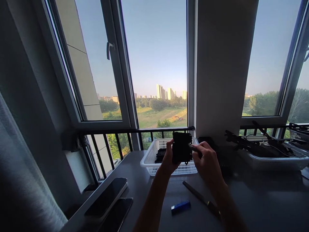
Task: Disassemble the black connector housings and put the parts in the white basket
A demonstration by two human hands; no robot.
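Two bare hands raise a dark, flat, notched part [182,146] above the counter [145,199], dark against the window light. The left hand [169,161] grips its lower left edge, thumb upright, probably to steady it and leave the opposite side reachable. The right hand [205,158] has its fingers drawn narrow at the part's 3 o'clock edge; whether they pinch it or something small, I cannot tell. A white basket [158,169] sits just behind, perhaps to keep similar dark pieces close. From the part, a blue object [180,207] lies at 6 o'clock, a slim tool [195,192] at 5.
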